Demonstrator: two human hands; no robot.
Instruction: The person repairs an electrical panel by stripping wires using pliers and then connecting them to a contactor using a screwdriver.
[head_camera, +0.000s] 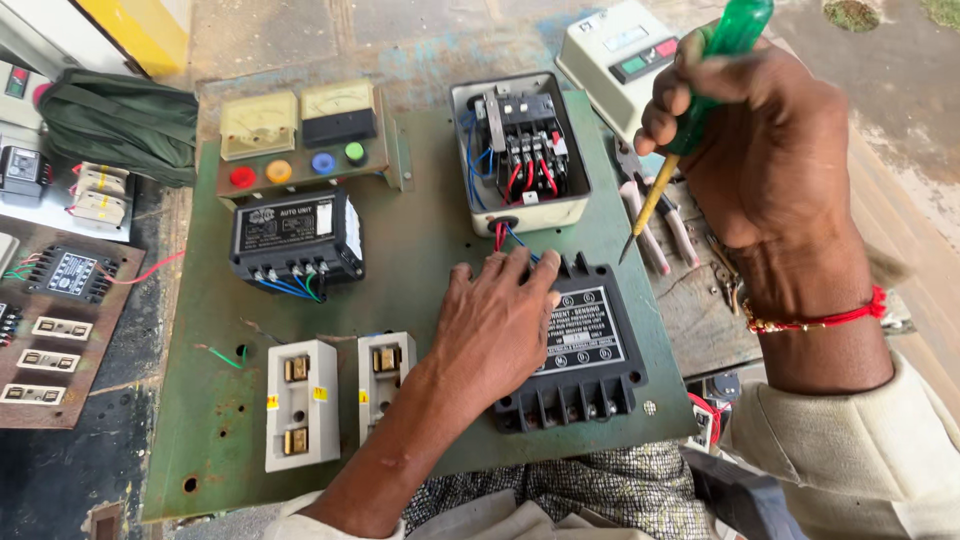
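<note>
My left hand (497, 318) lies flat, fingers spread, on the black rectangular plastic relay unit (578, 350) mounted low on the green metal panel board (215, 410). My right hand (765, 150) grips a green-handled tester screwdriver (700, 100), tip hovering above the relay. I judge the wiring partly done: red and blue leads reach the open white contactor box (520, 150), while the relay's bottom terminals look bare. The worn wooden counter (690, 310) stands outdoors.

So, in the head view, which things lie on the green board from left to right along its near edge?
White fuse holder → second white fuse holder → left hand → black relay unit, which the hand rests on.
</note>
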